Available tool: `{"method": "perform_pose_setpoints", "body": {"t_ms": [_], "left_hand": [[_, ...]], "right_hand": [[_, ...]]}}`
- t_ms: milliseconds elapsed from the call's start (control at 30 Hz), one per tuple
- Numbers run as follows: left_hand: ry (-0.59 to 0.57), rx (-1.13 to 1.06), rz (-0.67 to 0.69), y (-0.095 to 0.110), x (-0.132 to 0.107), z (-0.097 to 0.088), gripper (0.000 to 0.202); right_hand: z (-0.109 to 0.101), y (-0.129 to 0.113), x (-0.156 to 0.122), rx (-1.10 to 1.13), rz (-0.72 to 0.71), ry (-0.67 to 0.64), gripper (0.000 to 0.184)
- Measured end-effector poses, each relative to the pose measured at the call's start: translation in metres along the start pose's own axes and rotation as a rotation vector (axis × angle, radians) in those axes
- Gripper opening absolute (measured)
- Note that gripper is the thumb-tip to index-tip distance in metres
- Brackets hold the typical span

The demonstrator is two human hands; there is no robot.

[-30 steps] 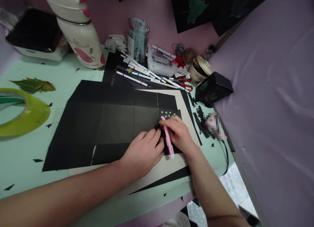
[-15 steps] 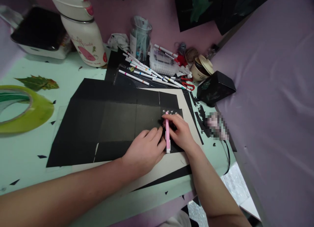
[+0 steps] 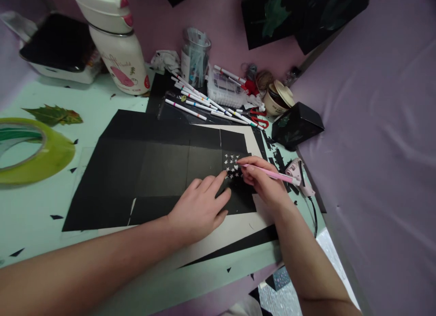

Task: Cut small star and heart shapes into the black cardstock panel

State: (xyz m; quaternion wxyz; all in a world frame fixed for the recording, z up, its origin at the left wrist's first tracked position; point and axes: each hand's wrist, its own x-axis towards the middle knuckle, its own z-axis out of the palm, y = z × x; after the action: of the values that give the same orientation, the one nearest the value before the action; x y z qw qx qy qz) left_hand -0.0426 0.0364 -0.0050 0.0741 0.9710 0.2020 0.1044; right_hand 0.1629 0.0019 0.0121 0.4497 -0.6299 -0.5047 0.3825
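Observation:
My right hand (image 3: 264, 179) grips a slim pink craft knife (image 3: 269, 170), shaped like a pen. Its tip points left, down at small white star shapes (image 3: 231, 159) on the right part of a black card sheet (image 3: 166, 163). Spread flat on that sheet, my left hand (image 3: 200, 209) has its index fingertip beside the lower stars and holds nothing. Thin fold lines and a few slits cross the card. Beneath it lies a pale board (image 3: 204, 248), with part of the star patch hidden by my fingers.
White markers (image 3: 200, 100), a clear case (image 3: 226, 86), a jar (image 3: 195, 57) and red-handled scissors (image 3: 260, 120) crowd the back. A black box (image 3: 298, 125) and a pink corded tool (image 3: 303, 175) stand right. Yellow-green tape (image 3: 57, 157), a leaf (image 3: 52, 115) and a bottle (image 3: 121, 61) are left.
The craft knife has swung from upright to leaning right, its tip now at the stars. My right hand has turned and shifted right. My left fingers have spread, and more stars show.

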Motion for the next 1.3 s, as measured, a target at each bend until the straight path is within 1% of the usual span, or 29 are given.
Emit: {"method": "perform_pose_setpoints", "body": {"t_ms": [67,133,300,367,500,667,900,1300], "left_hand": [[-0.020,-0.016,-0.001,-0.001,0.001,-0.001,0.033],[-0.027,-0.023,0.006,-0.002,0.002,-0.001,0.032],[0.004,-0.023,0.040,-0.003,0.002,0.001,0.033],[0.017,-0.025,0.048,-0.003,0.002,0.002,0.034],[0.022,-0.036,0.052,-0.003,0.002,0.001,0.034],[0.010,-0.050,0.056,-0.004,0.003,0.000,0.034],[0.012,-0.052,0.054,-0.002,0.002,0.001,0.033],[0.014,-0.058,0.059,-0.002,0.002,0.002,0.036]], "right_hand": [[-0.005,-0.003,0.007,0.166,0.050,-0.078,0.019],[-0.009,-0.004,0.015,0.206,0.070,-0.110,0.016],[-0.017,0.002,0.030,0.061,0.056,-0.137,0.015],[-0.019,0.007,0.032,0.019,0.048,-0.136,0.014],[-0.022,0.014,0.028,0.006,0.062,-0.113,0.010],[-0.016,0.013,0.022,-0.027,0.032,-0.157,0.012],[-0.008,0.009,0.019,-0.086,0.003,-0.179,0.008],[-0.007,0.009,0.020,-0.120,-0.023,-0.194,0.007]]}}
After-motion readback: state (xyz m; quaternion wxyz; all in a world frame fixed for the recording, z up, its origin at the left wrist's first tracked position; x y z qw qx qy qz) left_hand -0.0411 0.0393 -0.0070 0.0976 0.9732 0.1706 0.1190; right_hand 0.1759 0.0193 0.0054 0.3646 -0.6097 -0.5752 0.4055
